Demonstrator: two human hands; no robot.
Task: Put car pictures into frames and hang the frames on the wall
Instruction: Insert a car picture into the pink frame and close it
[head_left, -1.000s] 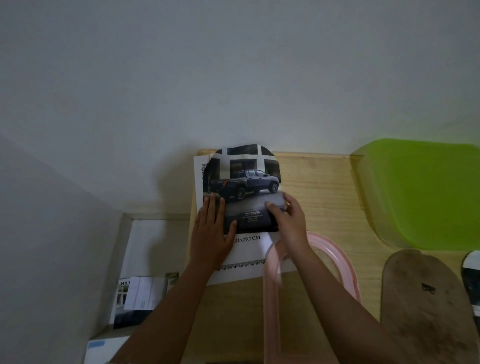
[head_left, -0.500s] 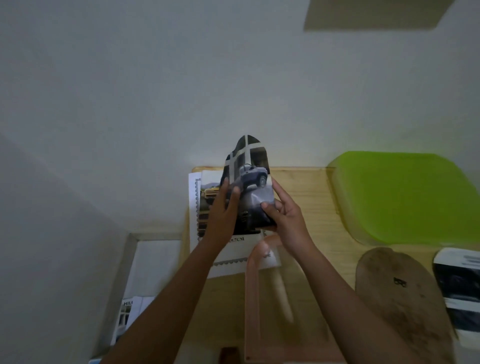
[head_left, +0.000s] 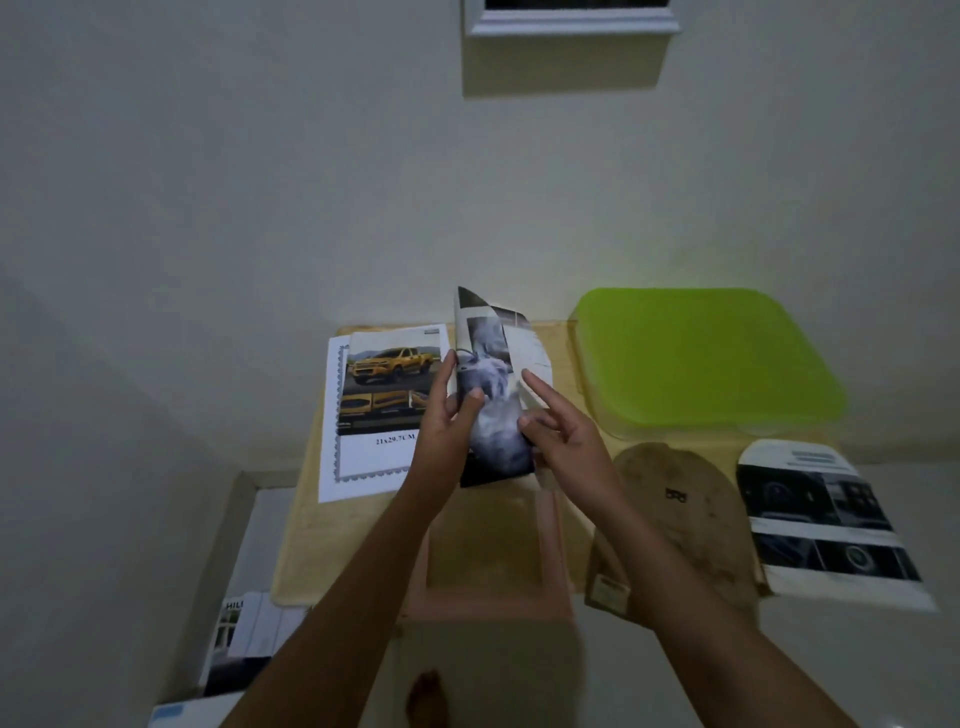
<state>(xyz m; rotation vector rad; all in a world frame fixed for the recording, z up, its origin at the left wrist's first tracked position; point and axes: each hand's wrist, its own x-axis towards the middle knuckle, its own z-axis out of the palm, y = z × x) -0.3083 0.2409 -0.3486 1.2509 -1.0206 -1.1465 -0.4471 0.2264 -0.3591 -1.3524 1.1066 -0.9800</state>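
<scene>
Just above the frame (head_left: 550, 540) on the wood counter (head_left: 306, 545), I see the picture (head_left: 491, 415) held up, curled and blurred. The left hand (head_left: 441, 431) has a closed grip on its left edge, and the right hand (head_left: 566, 447) pinches its right edge. Left of the frame lies a yellow-car sheet (head_left: 389, 384). To the right are a brown board (head_left: 691, 509) and a print (head_left: 821, 514), and beyond is a green lid (head_left: 701, 364). Far above hangs a wall frame (head_left: 571, 23) on the white wall (head_left: 260, 182).

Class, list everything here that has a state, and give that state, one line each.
dark car picture, held up, curled
left hand, grips its left edge
right hand, at its right edge, grip unclear
pink frame, flat, empty
backing board, out of the frame, flat
yellow car picture, flat, unframed
white frame, hung
</scene>
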